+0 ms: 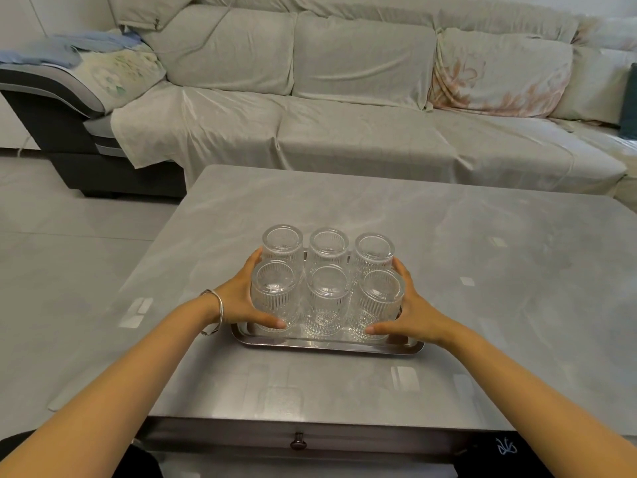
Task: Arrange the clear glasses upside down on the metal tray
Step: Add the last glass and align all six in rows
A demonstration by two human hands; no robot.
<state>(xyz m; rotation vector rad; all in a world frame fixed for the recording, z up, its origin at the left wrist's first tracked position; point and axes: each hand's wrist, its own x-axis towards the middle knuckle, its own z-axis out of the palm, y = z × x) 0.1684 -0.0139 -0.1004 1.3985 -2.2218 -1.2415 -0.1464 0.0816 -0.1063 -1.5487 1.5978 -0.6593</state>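
Observation:
Several clear ribbed glasses (327,294) stand upside down in two rows on the metal tray (327,345), which rests on the grey table. My left hand (238,298) cups the left side of the group, thumb against the near-left glass (274,294). My right hand (410,312) presses the right side, thumb against the near-right glass (381,301). Both hands touch the outer glasses; fingers behind them are partly hidden.
The grey marble-look table (482,270) has a drawer knob (298,443) at its front edge. A covered sofa (344,98) runs along the far side. Tiled floor (69,253) lies to the left.

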